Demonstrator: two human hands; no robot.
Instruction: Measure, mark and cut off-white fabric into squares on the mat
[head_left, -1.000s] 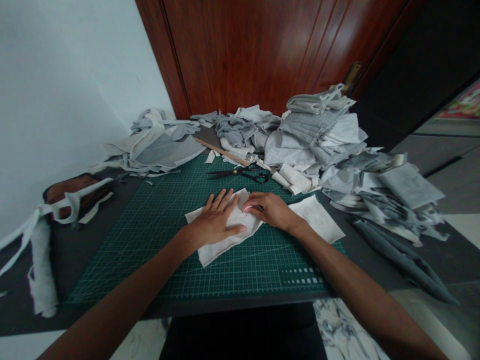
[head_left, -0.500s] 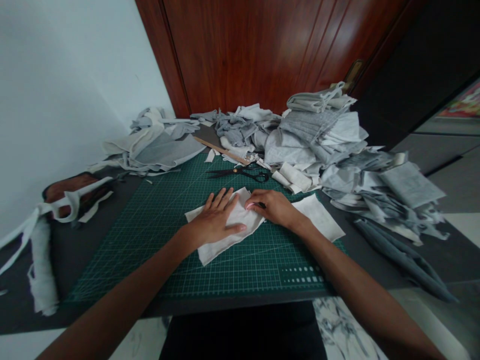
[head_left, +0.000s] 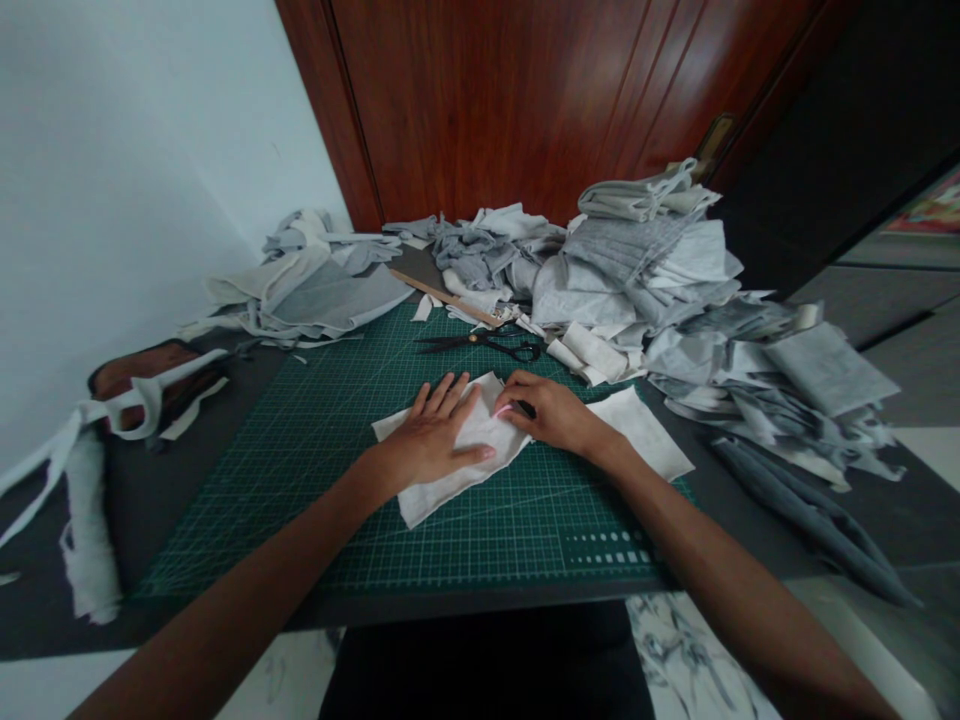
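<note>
A white piece of fabric lies slantwise on the green cutting mat. My left hand rests flat on it with the fingers spread. Over the fabric's right part, my right hand is closed in a pinch on a small pink, thin piece, its tip against the cloth. I cannot make out exactly what the pink piece is. A second white fabric piece sits to the right, partly under my right forearm. Black scissors lie just beyond my hands.
Stacked grey and white fabric rises at the back right. More grey cloth lies at the back left, near a wooden ruler. Fabric strips and a brown pouch are on the left. A dark grey cloth roll lies right.
The view has shifted slightly. My left hand stays flat on the fabric. My right fingers have shifted a little, and more of the pink piece shows.
</note>
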